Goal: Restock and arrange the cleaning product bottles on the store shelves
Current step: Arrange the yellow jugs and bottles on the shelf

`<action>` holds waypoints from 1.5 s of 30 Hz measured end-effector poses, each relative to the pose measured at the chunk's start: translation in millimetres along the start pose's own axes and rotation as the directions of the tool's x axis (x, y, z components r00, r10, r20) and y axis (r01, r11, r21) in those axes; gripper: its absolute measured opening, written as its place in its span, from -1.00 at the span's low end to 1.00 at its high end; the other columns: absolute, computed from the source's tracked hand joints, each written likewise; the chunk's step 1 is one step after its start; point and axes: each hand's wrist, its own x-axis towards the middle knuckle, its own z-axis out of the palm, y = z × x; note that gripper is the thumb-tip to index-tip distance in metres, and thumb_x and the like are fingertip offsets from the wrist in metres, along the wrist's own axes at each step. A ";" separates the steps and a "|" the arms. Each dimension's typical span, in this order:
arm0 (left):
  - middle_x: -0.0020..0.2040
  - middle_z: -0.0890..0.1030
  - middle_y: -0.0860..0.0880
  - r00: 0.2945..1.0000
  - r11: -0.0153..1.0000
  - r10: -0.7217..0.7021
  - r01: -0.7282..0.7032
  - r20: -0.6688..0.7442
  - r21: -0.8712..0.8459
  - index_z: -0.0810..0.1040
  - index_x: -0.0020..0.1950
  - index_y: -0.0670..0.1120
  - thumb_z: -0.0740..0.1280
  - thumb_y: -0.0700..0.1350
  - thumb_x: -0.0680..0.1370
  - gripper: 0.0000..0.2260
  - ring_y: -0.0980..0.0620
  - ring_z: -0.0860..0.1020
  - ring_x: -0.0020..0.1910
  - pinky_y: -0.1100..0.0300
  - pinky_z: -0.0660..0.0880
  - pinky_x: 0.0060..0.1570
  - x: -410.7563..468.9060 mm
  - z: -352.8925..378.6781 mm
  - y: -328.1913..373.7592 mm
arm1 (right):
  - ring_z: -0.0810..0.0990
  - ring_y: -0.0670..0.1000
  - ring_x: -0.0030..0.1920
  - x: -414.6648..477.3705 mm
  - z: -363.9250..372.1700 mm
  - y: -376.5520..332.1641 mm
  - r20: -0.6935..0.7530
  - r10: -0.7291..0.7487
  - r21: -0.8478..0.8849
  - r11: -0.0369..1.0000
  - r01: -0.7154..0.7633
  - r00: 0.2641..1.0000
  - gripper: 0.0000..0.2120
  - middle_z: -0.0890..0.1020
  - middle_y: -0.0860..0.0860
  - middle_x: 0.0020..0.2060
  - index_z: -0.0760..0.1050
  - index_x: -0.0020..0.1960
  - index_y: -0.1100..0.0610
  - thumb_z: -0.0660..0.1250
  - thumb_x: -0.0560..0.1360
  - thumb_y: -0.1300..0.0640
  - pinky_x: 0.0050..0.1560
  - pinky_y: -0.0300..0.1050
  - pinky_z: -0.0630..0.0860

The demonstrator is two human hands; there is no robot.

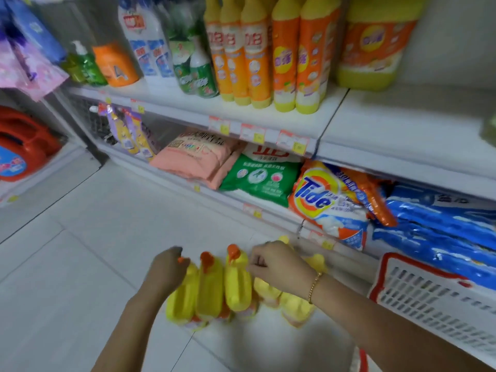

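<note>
Several yellow bottles with orange caps stand in a group on the white floor in the head view; the middle one (237,280) is plainest. My left hand (167,269) curls over the top of the leftmost bottle (182,296), hiding most of its cap. My right hand (279,264) reaches across the bottles on the right (295,304), its fingers curled by the neck of the middle bottle. Whether it grips anything I cannot tell. The upper shelf (188,106) carries a row of matching yellow and orange bottles (257,55).
A white and red basket (418,294) stands at the right. Detergent bags, among them a Tide bag (324,200), fill the bottom shelf. Green and white bottles (193,68) stand on the upper shelf, and a red jug (24,146) sits on a low shelf at the left.
</note>
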 end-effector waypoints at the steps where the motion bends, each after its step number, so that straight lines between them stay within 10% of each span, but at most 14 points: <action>1: 0.19 0.62 -0.14 0.982 0.988 0.122 -0.134 -0.141 -0.079 0.55 0.26 -0.19 0.32 -0.14 0.58 -0.72 -0.06 0.58 0.14 0.33 0.37 0.01 -3.5 -15.2 27.2 | 0.40 -0.15 -0.32 -6.1 -26.9 -2.5 -0.100 -0.023 0.012 1.000 0.025 0.995 -0.81 0.54 -0.03 -0.38 0.50 -0.26 0.10 0.36 0.48 0.05 -0.29 -0.25 0.24; 4: -0.22 0.64 0.12 0.767 0.803 0.429 -0.566 -0.478 -0.187 0.61 -0.07 -0.08 0.36 -0.15 0.55 -0.95 0.32 0.54 -0.26 0.56 0.32 -0.25 -17.8 -59.8 122.5 | 0.44 -0.08 -0.38 -23.9 -115.4 -6.1 -0.417 -0.043 0.076 0.994 0.082 0.908 -0.72 0.49 -0.02 -0.46 0.47 -0.31 0.15 0.40 0.46 0.01 -0.36 -0.32 0.26; 7: -0.45 0.46 0.11 0.625 0.636 0.589 -0.750 -0.512 -0.183 0.40 -0.30 0.01 0.35 -0.05 0.56 -0.74 0.30 0.45 -0.39 0.42 0.31 -0.36 -13.9 -75.4 214.4 | 0.44 -0.21 -0.43 -27.5 -194.4 14.4 -0.663 0.067 0.171 0.983 0.065 0.746 -0.79 0.48 -0.09 -0.49 0.52 -0.30 0.15 0.42 0.47 0.11 -0.33 -0.37 0.32; 11: -0.11 0.56 0.03 0.605 0.560 0.704 -0.795 -0.372 -0.232 0.52 -0.05 -0.09 0.44 0.09 0.47 -0.72 0.11 0.50 -0.13 0.27 0.37 -0.15 31.0 -51.4 300.2 | 0.48 -0.27 -0.39 2.9 -268.2 77.3 -0.722 0.252 0.293 0.955 -0.045 0.644 -0.96 0.58 -0.07 -0.34 0.59 -0.16 0.13 0.40 0.47 0.21 -0.24 -0.33 0.38; 14: 0.10 0.55 -0.02 0.583 0.606 0.784 -0.793 -0.212 0.059 0.53 0.20 -0.12 0.48 0.27 0.32 -0.38 0.01 0.51 0.08 0.17 0.35 0.07 70.8 -23.7 319.4 | 0.53 -0.09 -0.21 37.2 -304.6 130.1 -0.669 0.434 0.449 0.883 -0.137 0.604 -0.81 0.61 0.04 -0.15 0.59 0.06 0.19 0.42 0.45 0.24 -0.27 -0.39 0.43; 18: 0.06 0.62 -0.03 0.485 0.557 0.808 -0.813 -0.334 0.169 0.58 0.16 -0.10 0.41 0.32 0.32 -0.40 -0.05 0.55 0.07 0.21 0.24 0.11 93.5 1.4 307.8 | 0.55 0.10 0.02 82.8 -339.9 169.3 -0.701 0.446 0.380 0.894 -0.238 0.557 -0.67 0.61 0.14 -0.02 0.56 0.09 0.24 0.48 0.40 0.10 -0.05 -0.10 0.44; 22: 0.00 0.62 0.02 0.386 0.490 0.791 -0.864 -0.475 0.113 0.60 0.10 -0.07 0.28 0.36 0.34 -0.41 0.05 0.49 0.03 0.25 0.24 0.12 99.0 18.7 305.1 | 0.57 0.08 0.14 114.7 -374.1 167.9 -0.721 0.404 0.505 0.863 0.028 0.564 -0.29 0.57 0.07 0.16 0.39 0.31 0.26 0.57 0.27 0.08 0.12 -0.07 0.49; 26: -0.02 0.61 0.04 0.383 0.471 0.787 -0.880 -0.484 0.070 0.60 0.09 -0.06 0.28 0.37 0.32 -0.41 0.11 0.42 0.01 0.29 0.22 0.07 101.3 18.7 306.1 | 0.64 0.10 0.08 151.4 -392.0 227.1 -0.751 0.344 0.474 0.875 0.097 0.564 0.00 0.64 0.10 0.11 0.48 0.24 0.16 0.63 -0.11 -0.22 0.10 0.13 0.58; 30: -0.08 0.62 0.03 0.407 0.507 0.788 -0.855 -0.462 0.112 0.62 0.06 -0.06 0.28 0.37 0.30 -0.41 0.01 0.54 -0.06 0.24 0.24 0.02 97.6 15.0 308.3 | 0.59 0.09 0.11 141.6 -367.0 186.9 -0.789 0.443 0.451 0.888 -0.087 0.425 -0.23 0.60 0.11 0.10 0.48 0.14 0.19 0.62 0.06 -0.14 0.13 0.07 0.54; 39: -0.09 0.64 -0.05 0.488 0.566 0.774 -0.819 -0.403 0.096 0.64 0.06 -0.13 0.57 0.18 0.19 -0.44 -0.10 0.60 -0.06 0.21 0.21 0.05 86.5 8.5 312.3 | 0.58 0.13 0.15 131.5 -317.8 142.3 -0.769 0.532 0.421 0.839 -0.344 0.356 -0.32 0.60 0.09 0.15 0.39 0.18 0.15 0.58 0.22 -0.10 0.09 -0.04 0.51; 45: 0.08 0.60 -0.07 0.521 0.583 0.761 -0.810 -0.387 0.057 0.58 0.20 -0.12 0.52 0.16 0.31 -0.43 -0.10 0.52 0.13 0.20 0.17 0.14 74.8 3.7 313.7 | 0.66 0.03 -0.02 79.7 -295.1 132.2 -0.681 0.586 0.658 0.752 0.017 0.438 -0.41 0.69 -0.02 -0.01 0.54 0.09 0.04 0.60 0.11 -0.06 0.07 0.03 0.59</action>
